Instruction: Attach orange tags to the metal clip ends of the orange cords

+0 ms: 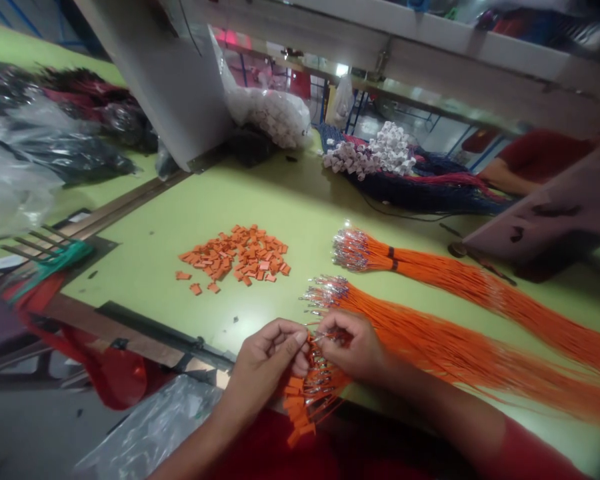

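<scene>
Over the front edge of the green table, my left hand (273,353) and my right hand (353,341) meet, fingertips almost touching. My left thumb and fingers pinch a small orange plastic connector, mostly hidden by them. Between my right thumb and forefinger is the metal-tipped end of an orange wire. Below my hands hang orange connectors (296,405) on wires, beside bare metal terminals (321,377). A loose bundle of orange wires (430,340) runs under my right forearm, its silvery terminals pointing left. Ahead lies a pile of loose orange connectors (240,253).
A second orange wire bundle (440,273), tied with black bands, lies farther back. Behind it are dark wires with white connectors (375,153) and a plastic bag of white pieces (277,117). A co-worker's arm (520,163) shows at right. Grey uprights (165,73) support a shelf.
</scene>
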Demonstrator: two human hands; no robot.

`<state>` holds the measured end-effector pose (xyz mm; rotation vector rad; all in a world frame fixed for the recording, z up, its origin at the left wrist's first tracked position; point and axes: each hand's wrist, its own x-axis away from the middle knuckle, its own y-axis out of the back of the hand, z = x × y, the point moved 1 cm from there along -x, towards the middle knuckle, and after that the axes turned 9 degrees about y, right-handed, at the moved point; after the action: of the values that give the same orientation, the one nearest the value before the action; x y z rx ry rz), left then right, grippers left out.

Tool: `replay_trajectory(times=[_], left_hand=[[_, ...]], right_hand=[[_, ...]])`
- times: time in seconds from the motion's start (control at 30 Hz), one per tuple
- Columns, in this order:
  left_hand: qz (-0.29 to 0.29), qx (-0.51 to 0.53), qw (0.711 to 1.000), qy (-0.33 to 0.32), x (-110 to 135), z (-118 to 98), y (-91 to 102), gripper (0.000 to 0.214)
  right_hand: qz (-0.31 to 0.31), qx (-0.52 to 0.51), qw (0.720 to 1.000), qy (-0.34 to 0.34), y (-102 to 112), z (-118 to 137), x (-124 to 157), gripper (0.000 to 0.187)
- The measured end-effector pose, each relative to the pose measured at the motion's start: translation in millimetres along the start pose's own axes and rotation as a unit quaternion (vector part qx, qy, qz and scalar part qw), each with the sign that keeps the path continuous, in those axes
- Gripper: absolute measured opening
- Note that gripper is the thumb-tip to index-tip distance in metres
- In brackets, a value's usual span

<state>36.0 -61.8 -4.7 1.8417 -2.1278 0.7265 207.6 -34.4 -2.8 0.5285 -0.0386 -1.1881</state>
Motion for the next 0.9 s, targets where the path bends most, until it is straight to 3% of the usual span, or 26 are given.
replay_trajectory(times=[0.13,0.23,0.37,0.43,0.5,0.67,0.8,0.9], left_hand=[[-0.005,-0.005,1.000,-0.012,2,5,0.2,0.032],[-0.008,-0.061,0.997,-0.043,5,8,3.9,0.026],[-0.049,-0.225,0.957,-0.176,12,8,13.1,0.017],[-0.047,-0.273,0.934,-0.224,14,9,16.8,0.016],[-0.036,-0.291,0.926,-0.238,16,10,19.8,0.015],[-0.033,-0.307,0.917,-0.253,10,5,27.7,0.017],[-0.066,-0.360,0.884,-0.290,-5,-9,32.0,0.018],[-0.037,-0.432,0.859,-0.274,-16,-17,29.1,0.015]], right_hand=[[-0.015,0.021,0.999,0.042,-4,-1,3,0.008],[0.008,0.034,0.996,0.082,2,2,0,0.009],[0.088,0.042,0.982,0.160,24,8,-8,0.005],[0.118,0.059,0.976,0.174,34,9,-9,0.018],[0.140,0.086,0.970,0.178,40,9,-8,0.024],[0.183,0.142,0.949,0.216,36,1,13,0.019],[0.194,0.189,0.923,0.273,31,0,32,0.031],[0.197,0.199,0.915,0.291,32,1,38,0.033]])
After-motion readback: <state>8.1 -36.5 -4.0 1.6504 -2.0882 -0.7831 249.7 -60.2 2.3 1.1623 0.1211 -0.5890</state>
